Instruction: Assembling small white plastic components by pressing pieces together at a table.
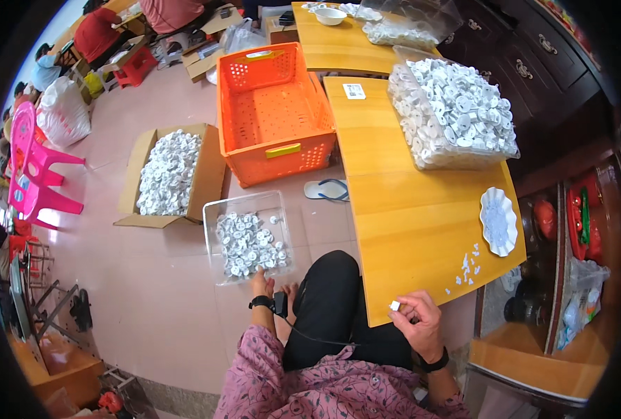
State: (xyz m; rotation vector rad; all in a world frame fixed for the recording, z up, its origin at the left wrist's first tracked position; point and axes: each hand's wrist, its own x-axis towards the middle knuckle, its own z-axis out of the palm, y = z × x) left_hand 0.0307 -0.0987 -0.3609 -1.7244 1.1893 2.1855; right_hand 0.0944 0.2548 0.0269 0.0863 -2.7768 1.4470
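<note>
My left hand [261, 285] is low on the left, at the near edge of a clear plastic bin [210, 230] on the floor. Its fingers look apart, the tips by the small white round plastic parts [244, 241] in that bin. Over the near edge of the yellow table [408, 230], my right hand [420, 322] pinches a small white plastic piece [394, 305] between thumb and fingertips. Several tiny clear-white pieces [466, 269] lie loose on the tabletop beyond it. A scalloped white dish [512, 222] there holds more tiny clear pieces.
A large clear tub [457, 164] heaped with white parts stands farther back on the table. An orange crate [275, 133] and a cardboard box [209, 171] of white parts sit on the floor, near a slipper [326, 190]. A pink chair [34, 167] stands far left; people sit beyond.
</note>
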